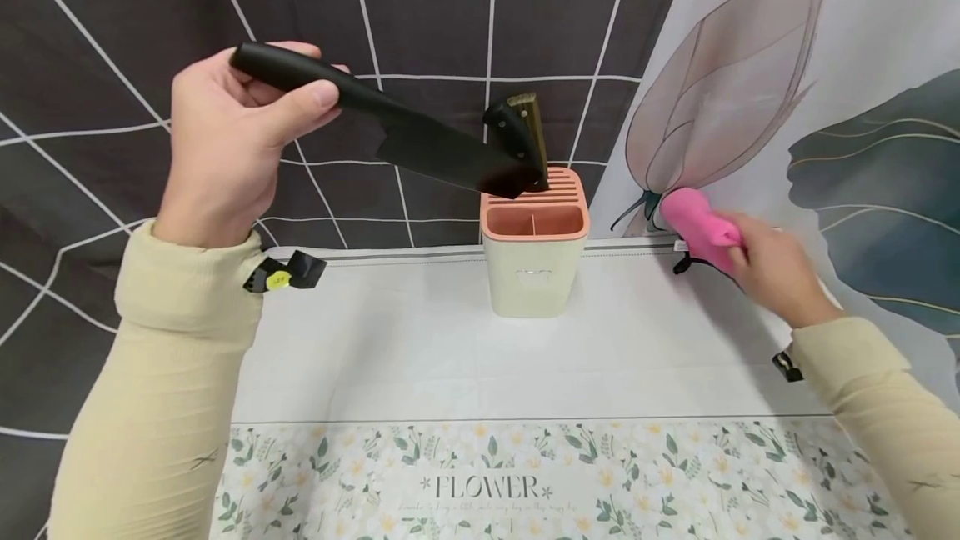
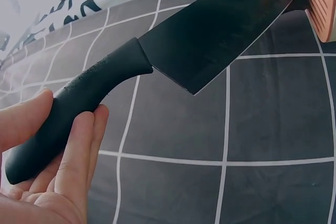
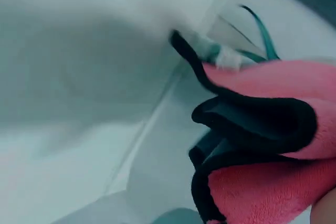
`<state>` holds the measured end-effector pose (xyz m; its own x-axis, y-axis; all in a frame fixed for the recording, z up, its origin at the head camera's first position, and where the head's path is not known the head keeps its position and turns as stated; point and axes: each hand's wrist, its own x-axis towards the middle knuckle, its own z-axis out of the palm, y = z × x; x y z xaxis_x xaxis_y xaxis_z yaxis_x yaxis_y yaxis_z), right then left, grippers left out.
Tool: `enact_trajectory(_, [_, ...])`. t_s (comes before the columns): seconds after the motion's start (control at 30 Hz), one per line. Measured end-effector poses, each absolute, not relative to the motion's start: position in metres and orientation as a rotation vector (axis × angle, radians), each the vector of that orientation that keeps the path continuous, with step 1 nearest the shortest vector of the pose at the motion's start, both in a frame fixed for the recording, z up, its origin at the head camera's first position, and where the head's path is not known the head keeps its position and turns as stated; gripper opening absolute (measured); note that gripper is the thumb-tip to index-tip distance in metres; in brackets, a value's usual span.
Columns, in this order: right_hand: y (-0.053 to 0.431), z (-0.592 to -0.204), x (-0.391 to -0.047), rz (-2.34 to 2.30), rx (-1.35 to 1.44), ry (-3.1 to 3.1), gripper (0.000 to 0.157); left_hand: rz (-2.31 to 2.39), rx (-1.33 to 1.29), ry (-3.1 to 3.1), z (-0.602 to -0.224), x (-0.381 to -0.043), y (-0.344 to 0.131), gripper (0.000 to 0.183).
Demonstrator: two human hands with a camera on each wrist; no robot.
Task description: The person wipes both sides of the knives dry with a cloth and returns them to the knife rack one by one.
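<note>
My left hand (image 1: 213, 144) pinches the handle of a black kitchen knife (image 1: 442, 152) between thumb and fingers. Its dark blade slants down to the right, the tip over or in front of the slotted top of a knife holder (image 1: 528, 282); I cannot tell whether they touch. The left wrist view shows the broad blade (image 2: 220, 30) and curved handle closely. In the holder stand a black handle (image 1: 513, 130) and a brown handle (image 1: 536, 127). At the right, my right hand (image 1: 776, 265) grips a bunched pink cloth (image 1: 693, 219) with black edging, its folds plain in the right wrist view.
The holder is cream with an orange top and two open front compartments. It stands on a white surface (image 1: 420, 348) with a flowered mat (image 1: 360, 473) in front. Behind hangs a dark grid-patterned cloth (image 1: 435, 23), and a leaf-patterned curtain (image 1: 735, 82) at the right.
</note>
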<state>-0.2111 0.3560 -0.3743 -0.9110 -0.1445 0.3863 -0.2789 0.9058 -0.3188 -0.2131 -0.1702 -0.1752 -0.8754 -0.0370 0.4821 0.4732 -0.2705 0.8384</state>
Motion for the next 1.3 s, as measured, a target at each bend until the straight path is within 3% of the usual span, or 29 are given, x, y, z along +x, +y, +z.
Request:
enact_trajectory(0.3, [0.328,-0.425,-0.189,0.536,0.620,-2.925,0.040,-2.130,-0.557,-1.784,-0.172,-0.219,-0.165,0.033])
enact_trajectory(0.73, [0.302,-0.443,-0.164,0.382,0.896,-2.884,0.048,-2.033,-0.563,-1.948,-0.169,-0.226,-0.151,0.030])
enact_trajectory(1.3, [0.305,-0.451,-0.155,0.389,0.890,-2.881,0.057,-1.740,-0.396,-2.251,-0.185,-0.256,-0.102,0.029])
